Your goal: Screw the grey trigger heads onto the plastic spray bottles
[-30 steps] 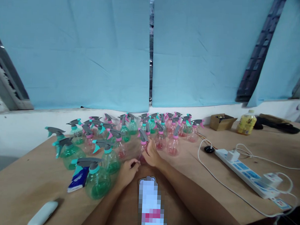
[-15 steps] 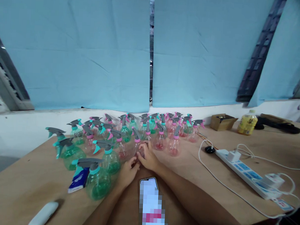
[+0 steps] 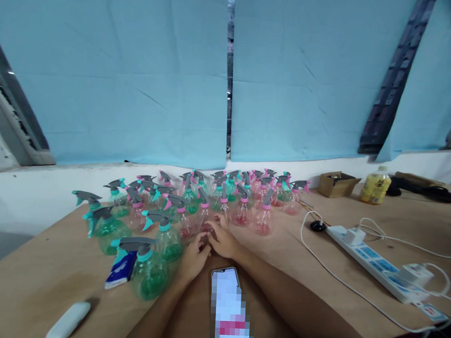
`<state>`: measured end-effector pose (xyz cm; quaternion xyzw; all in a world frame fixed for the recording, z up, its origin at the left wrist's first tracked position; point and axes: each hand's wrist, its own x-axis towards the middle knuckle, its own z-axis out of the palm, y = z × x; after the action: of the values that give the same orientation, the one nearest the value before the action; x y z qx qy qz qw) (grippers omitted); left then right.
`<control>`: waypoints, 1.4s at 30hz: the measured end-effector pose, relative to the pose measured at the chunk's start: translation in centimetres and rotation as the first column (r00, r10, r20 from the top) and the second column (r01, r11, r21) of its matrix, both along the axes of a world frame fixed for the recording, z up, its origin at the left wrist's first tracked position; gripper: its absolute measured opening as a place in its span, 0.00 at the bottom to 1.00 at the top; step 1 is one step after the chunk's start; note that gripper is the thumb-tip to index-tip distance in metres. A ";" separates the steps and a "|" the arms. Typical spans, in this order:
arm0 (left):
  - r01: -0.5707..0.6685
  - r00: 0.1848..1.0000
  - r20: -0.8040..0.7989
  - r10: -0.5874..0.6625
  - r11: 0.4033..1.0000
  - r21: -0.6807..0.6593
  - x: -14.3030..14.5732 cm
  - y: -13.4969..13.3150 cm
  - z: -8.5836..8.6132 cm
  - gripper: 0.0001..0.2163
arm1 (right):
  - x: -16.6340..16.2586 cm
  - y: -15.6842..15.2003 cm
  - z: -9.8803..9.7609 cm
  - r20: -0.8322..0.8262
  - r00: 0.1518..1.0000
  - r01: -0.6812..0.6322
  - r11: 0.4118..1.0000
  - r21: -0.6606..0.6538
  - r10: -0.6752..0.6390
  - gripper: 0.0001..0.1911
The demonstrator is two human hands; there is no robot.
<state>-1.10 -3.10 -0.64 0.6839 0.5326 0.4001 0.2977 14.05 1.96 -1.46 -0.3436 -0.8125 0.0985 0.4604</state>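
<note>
A clear pink spray bottle with a grey and pink trigger head stands upright just beyond both hands. My right hand lies by its lower front right side, fingers bent and apart, the fingertips at or very near the bottle. Closer to me, my left hand has loosely curled fingers, its tips almost meeting those of the right; nothing shows in it. Left of it stand a green spray bottle and another green spray bottle, both part-filled. A phone lies below my hands.
Several pink and green spray bottles crowd toward the wall. At left lie a blue packet and a white rounded object. On the right are a power strip with cables, a cardboard box and a yellow-labelled bottle.
The pink bottle at my hands now sits slightly farther back and left, more clearly upright. My right fingers have loosened around its base. The view has shifted a little.
</note>
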 end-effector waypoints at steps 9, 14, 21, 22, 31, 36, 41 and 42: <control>-0.001 0.998 -0.058 0.002 1.000 0.015 0.1 -0.1 0.3 0.16 | 0.2 0.4 -0.1 -0.009 0.999 -0.031 1.000 -0.001 0.031 0.20; -0.040 0.998 -0.056 0.040 0.999 0.005 0.0 0.0 0.0 0.18 | 1.0 0.1 1.7 -0.136 0.957 0.265 0.963 0.050 -0.256 0.20; -0.002 0.999 -0.041 0.003 1.000 0.022 0.0 -0.1 0.1 0.16 | 2.4 2.7 0.6 -0.174 0.948 0.275 0.961 0.015 -0.268 0.25; 0.001 0.999 -0.039 0.000 1.000 0.020 0.0 -0.1 0.1 0.16 | 2.4 3.0 0.4 -0.183 0.949 0.261 0.965 -0.005 -0.258 0.24; -0.002 0.998 -0.062 0.004 1.000 0.026 -0.1 0.0 0.0 0.12 | 2.5 3.2 0.8 -0.241 0.934 0.266 0.964 -0.023 -0.264 0.14; 0.010 0.999 -0.043 -0.009 0.999 0.032 0.0 0.0 0.0 0.12 | 2.4 3.9 1.7 -0.196 0.959 0.198 0.979 -0.041 -0.202 0.21; 0.011 0.999 -0.036 -0.010 1.000 0.021 0.0 -0.1 0.0 0.13 | 2.3 4.3 2.4 -0.237 0.957 0.149 0.985 -0.086 -0.166 0.19; 0.014 1.000 -0.029 -0.013 1.000 0.014 0.0 -0.1 0.0 0.13 | 2.3 4.3 2.5 -0.269 0.950 0.144 0.987 -0.065 -0.156 0.17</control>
<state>-1.15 -3.18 -0.61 0.6952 0.5293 0.3921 0.2878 16.34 6.21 1.08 -0.3976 -0.7105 0.1277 0.5664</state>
